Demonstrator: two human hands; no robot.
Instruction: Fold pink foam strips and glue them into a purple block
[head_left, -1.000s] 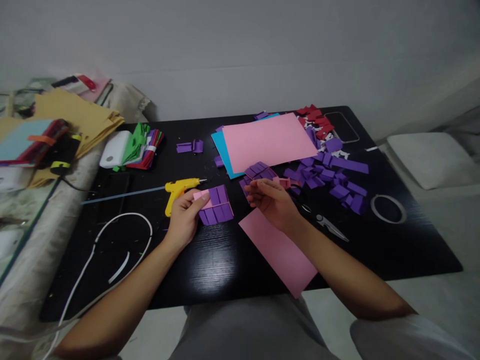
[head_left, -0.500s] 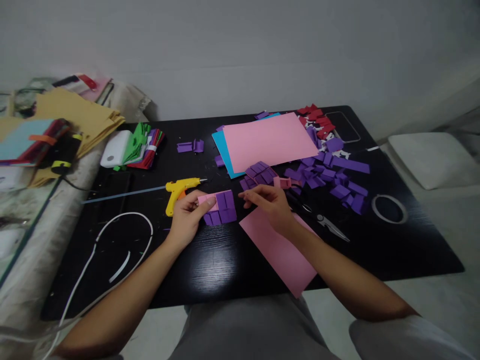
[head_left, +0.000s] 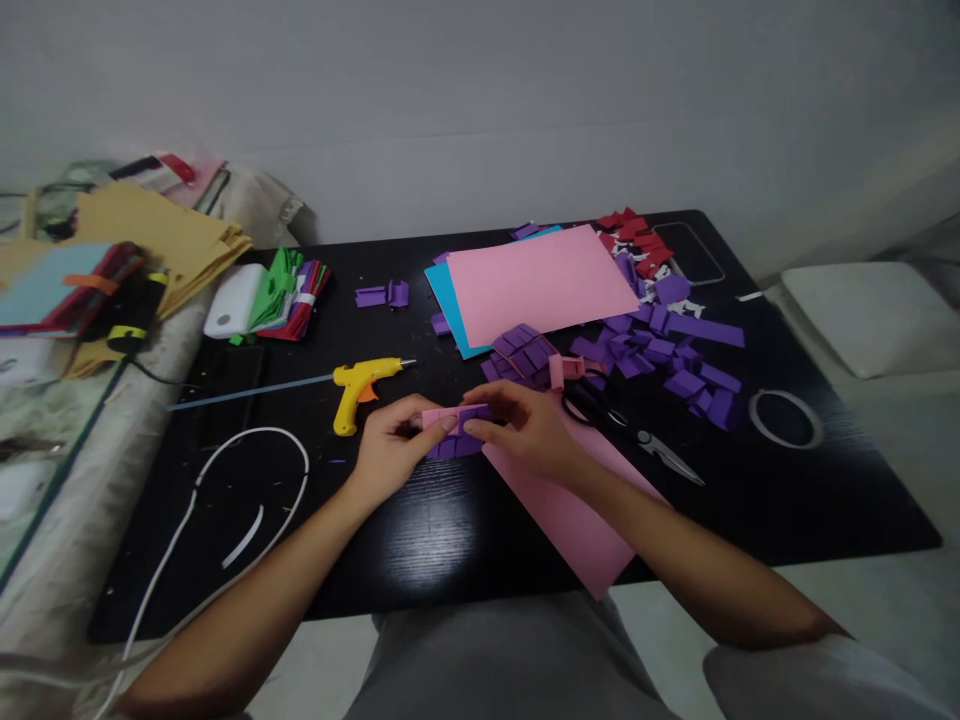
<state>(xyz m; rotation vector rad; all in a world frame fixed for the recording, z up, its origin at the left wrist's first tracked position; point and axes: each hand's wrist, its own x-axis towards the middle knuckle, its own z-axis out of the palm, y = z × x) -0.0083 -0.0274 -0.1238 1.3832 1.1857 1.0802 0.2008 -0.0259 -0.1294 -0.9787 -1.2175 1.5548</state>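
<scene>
Between my two hands is a small panel of folded pink and purple paper, tilted over the black table. My left hand grips its left side, thumb in front and fingers behind. My right hand pinches its upper right part between thumb and fingers. Just left of the panel lies a yellow glue gun with an orange trigger. A pink sheet rests partly under my right wrist. Beyond my right hand sits another purple folded-paper panel, next to black-handled scissors.
Pink and blue sheets lie at the back, with purple paper pieces and red scraps to their right. A roll of tape is at the right. A white cable loops on the left near bundled coloured paper.
My right hand has moved left and taken hold of the panel's right side. The panel has shifted slightly right and tipped, so its face looks narrower.
</scene>
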